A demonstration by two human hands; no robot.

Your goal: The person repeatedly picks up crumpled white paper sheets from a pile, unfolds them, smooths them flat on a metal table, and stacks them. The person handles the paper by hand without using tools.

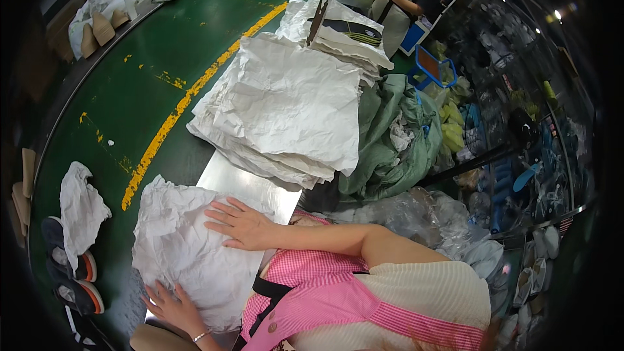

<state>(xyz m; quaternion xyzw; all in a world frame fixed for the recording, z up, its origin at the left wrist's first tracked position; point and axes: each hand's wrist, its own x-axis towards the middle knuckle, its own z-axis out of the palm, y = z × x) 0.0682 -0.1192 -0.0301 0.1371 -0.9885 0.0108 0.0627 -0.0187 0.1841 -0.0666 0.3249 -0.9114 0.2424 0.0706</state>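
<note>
A crumpled sheet of white paper (188, 240) lies spread on the metal work surface (250, 188) before me. My right hand (244, 224) rests flat on its upper right part, palm down with the fingers spread. Near the sheet's lower left edge, my left hand (172, 312) lies on the paper, fingers apart, a bracelet at the wrist. Neither hand grips anything. Just beyond the sheet stands a thick stack of wrinkled white paper (286, 97). Dark insoles (351, 31) with green edges lie on more paper behind that stack.
Dark shoes (78, 296) with orange soles sit at the left beside crumpled paper (83, 208). A green sack (390, 143) and clear plastic bags (422, 214) lie right of the stack. A metal post (325, 6) rises behind it. Another person (416, 0) works at the back.
</note>
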